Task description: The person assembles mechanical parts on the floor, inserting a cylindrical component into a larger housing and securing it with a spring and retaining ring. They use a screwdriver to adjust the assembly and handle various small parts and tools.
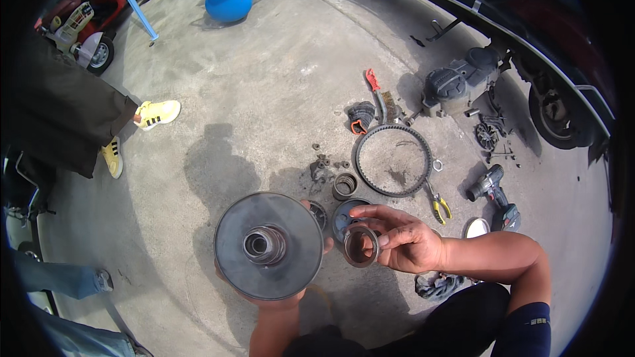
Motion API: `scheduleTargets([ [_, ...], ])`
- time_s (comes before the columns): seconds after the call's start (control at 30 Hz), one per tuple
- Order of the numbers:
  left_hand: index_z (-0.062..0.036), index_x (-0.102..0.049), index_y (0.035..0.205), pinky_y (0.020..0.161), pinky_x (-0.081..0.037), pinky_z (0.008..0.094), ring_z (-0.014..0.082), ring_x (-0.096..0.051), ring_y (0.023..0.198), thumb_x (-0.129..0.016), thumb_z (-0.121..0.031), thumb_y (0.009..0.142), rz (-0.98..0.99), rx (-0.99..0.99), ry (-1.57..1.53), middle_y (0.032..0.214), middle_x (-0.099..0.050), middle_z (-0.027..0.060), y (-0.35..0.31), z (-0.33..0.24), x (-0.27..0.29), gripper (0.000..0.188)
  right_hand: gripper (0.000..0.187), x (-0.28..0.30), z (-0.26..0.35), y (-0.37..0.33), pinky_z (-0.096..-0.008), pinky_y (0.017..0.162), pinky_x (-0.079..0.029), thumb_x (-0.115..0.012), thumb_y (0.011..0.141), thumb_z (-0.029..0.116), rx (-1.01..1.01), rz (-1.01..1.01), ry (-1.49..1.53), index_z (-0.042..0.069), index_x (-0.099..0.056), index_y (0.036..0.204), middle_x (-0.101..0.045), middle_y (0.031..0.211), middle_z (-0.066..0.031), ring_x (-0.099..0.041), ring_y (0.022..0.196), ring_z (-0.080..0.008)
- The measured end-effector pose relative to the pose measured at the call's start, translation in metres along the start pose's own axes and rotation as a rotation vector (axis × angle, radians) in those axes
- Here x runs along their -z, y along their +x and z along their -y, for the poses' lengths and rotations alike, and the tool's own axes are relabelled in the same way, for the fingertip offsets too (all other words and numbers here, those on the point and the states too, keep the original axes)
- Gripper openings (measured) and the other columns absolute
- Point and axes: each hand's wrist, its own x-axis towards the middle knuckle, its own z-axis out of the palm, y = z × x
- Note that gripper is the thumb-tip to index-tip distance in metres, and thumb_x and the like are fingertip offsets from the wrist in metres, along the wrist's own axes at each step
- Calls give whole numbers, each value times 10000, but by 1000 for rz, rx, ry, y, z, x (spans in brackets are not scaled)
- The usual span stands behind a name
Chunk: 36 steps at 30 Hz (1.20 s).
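Observation:
My left hand (281,301) is wrapped round the underside and edge of a grey metal scooter pulley (235,271), its threaded hub turned up toward me. Most of those fingers are hidden behind the disc. To its right, my right hand (413,244) pinches a dark metal ring (376,251) between thumb and fingers, apart from the pulley. Beneath that ring, on the ground, lies a blue-grey round part (342,215), partly covered by the hand. A coil spring (344,186) stands just beyond it.
A drive belt (358,165), red-handled wire brush (372,79), yellow pliers (442,210) and cordless impact wrench (491,188) lie ahead and right. A scooter (522,39) stands at far right, a blue compressor (231,1) at the back. People stand at left, one in yellow shoes (159,112).

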Motion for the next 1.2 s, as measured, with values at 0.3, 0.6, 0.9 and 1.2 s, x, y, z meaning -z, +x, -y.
scheduleTargets([
  [0.3, -182, -375, 1682, 944, -620, 659, 426, -412, 1566, -568, -720, 995, -39, -31, 32, 1682, -450, 137, -14, -14, 5, 894, 749, -18, -11, 7, -432, 1091, -434, -696, 869, 2, 36, 7, -40, 50, -461, 1579, -586, 1425, -143, -599, 1184, -240],
  [0.6, -166, -385, 1676, 1014, -558, 721, 403, -431, 1559, -552, -740, 986, -76, -79, 223, 1672, -457, 166, -19, -8, 3, 913, 837, -5, -11, -1, -513, 1181, -457, -715, 854, 3, 64, 39, -95, 61, -390, 1623, -519, 1531, -244, -596, 1351, -357],
  [0.9, -177, -382, 1677, 1001, -557, 749, 430, -434, 1548, -490, -827, 961, -134, 37, -136, 1656, -468, 180, -26, -7, -7, 973, 1012, -9, -8, -6, -351, 994, -531, -802, 730, -111, 235, 64, -281, 82, -395, 1635, -520, 1485, -176, -613, 1253, -262],
  [1.2, -212, -366, 1683, 965, -537, 800, 480, -448, 1515, -404, -985, 863, -293, 32, 25, 1654, -469, 170, -39, -9, 0, 1127, 992, -14, 6, -21, -358, 1111, -474, -828, 716, -50, 231, 115, -358, 58, -431, 1618, -515, 1430, -83, -490, 1387, -231],
])
